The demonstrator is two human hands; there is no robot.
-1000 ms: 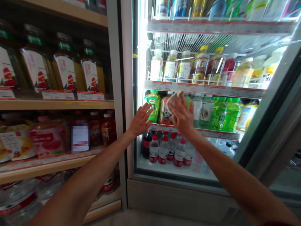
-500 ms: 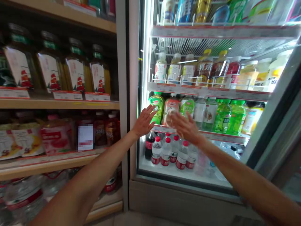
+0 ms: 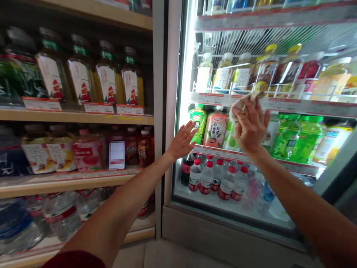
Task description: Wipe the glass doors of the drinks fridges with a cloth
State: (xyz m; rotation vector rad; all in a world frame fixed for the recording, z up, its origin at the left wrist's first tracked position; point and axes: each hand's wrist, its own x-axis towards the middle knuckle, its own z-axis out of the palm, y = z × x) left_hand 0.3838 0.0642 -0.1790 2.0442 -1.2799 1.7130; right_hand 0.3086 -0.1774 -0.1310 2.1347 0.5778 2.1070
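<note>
Pale cloth point(image 3: 236, 105) lies gripped under our right hand point(image 3: 251, 124), fingers slightly parted, at two o'clock from our splayed, seemingly empty left hand point(image 3: 182, 142). We judge it soft, light, best held centrally.

Wooden upper shelf point(image 3: 83, 116): amber bottles point(image 3: 107, 80) in row, price tags point(image 3: 99, 108) along front edge. Wooden middle shelf point(image 3: 69, 185): white-labelled bottles point(image 3: 39, 156), pink bottle point(image 3: 87, 154), brown bottles point(image 3: 143, 149). Wooden bottom shelf point(image 3: 141, 236): large clear bottles point(image 3: 63, 219), probably water, view blurred. Upper cooler shelf point(image 3: 214, 98): yellow-capped bottles point(image 3: 266, 67) among others. Lower cooler shelf point(image 3: 212, 150): green bottles point(image 3: 287, 139), salmon bottle point(image 3: 214, 130). Cooler base point(image 3: 200, 200): red-capped bottles point(image 3: 206, 180), dark bottle point(image 3: 186, 173) at left.
</note>
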